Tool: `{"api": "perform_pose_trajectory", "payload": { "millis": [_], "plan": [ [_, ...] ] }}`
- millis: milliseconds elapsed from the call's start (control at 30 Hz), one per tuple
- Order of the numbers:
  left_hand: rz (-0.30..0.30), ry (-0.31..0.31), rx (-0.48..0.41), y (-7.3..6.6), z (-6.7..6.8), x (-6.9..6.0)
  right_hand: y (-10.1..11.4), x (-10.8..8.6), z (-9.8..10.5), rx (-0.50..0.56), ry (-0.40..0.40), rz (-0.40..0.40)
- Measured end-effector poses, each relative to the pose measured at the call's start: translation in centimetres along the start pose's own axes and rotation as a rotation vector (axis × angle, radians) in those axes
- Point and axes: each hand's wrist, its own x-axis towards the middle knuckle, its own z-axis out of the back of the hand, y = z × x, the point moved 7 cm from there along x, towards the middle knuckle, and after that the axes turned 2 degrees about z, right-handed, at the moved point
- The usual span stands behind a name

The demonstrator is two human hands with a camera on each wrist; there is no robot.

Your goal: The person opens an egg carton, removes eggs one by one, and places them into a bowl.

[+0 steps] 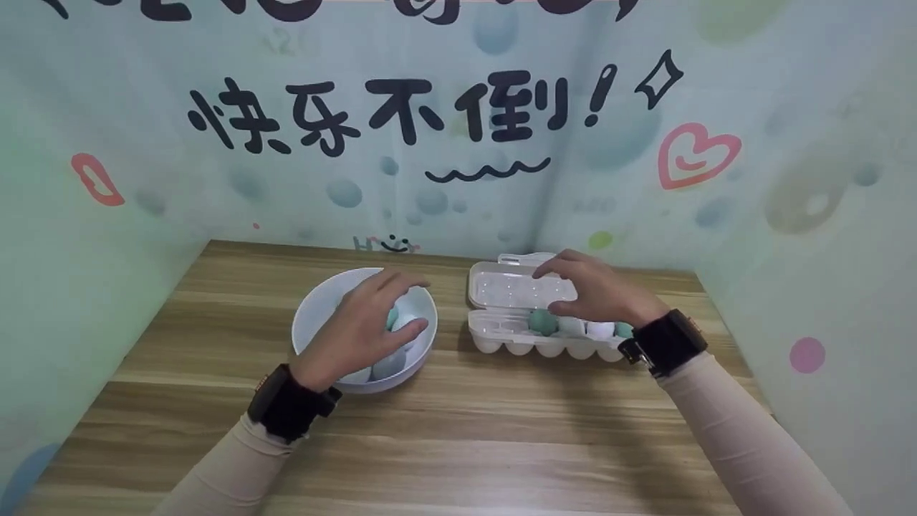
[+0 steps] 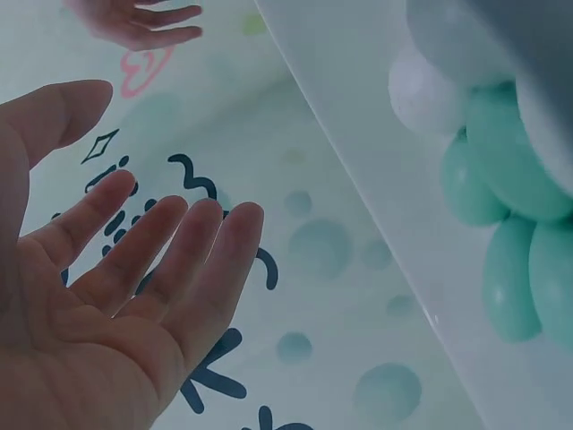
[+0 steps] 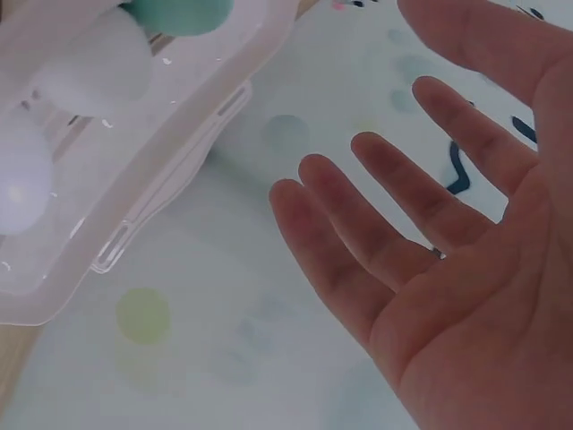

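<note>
My left hand [image 1: 362,322] hovers over a white bowl [image 1: 309,326], its fingers spread and holding nothing. Inside the bowl lie several green, white and grey-blue eggs [image 2: 519,152], partly hidden by the hand in the head view. To the right, a clear plastic egg carton [image 1: 487,326] stands with its lid [image 1: 491,287] raised at the back. Over the carton is my right hand [image 1: 605,290], fingers apart and palm empty. A green egg [image 1: 543,322], white eggs [image 1: 600,330] and another green egg [image 1: 624,330] sit in the carton; the right wrist hides its right end.
Bowl and carton stand on a wood-grain table [image 1: 458,444], with a gap between them. A printed cloth backdrop [image 1: 444,215] rises right behind the table's far edge and along both sides.
</note>
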Motion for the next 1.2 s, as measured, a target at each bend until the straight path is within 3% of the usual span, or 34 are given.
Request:
{"api": "perform_pose_trajectory", "payload": {
  "millis": [333,533,1000,1200],
  "plan": [
    [0.008,-0.002,-0.128,-1.0,-2.5,-0.1,-0.9,1.7,-2.5,-0.039,0.167,-0.018],
    [0.011,0.013,-0.157,-1.2,-3.8,-0.4,-0.9,2.2,-4.0,-0.037,0.248,-0.07],
    [0.001,0.024,-0.162,-1.1,-4.7,-0.6,-0.3,3.0,-5.9,-0.08,0.266,-0.011],
    [0.003,0.031,-0.159,-1.0,-4.8,-0.6,-0.5,3.1,-6.1,-0.097,0.274,-0.028]
  ]
}}
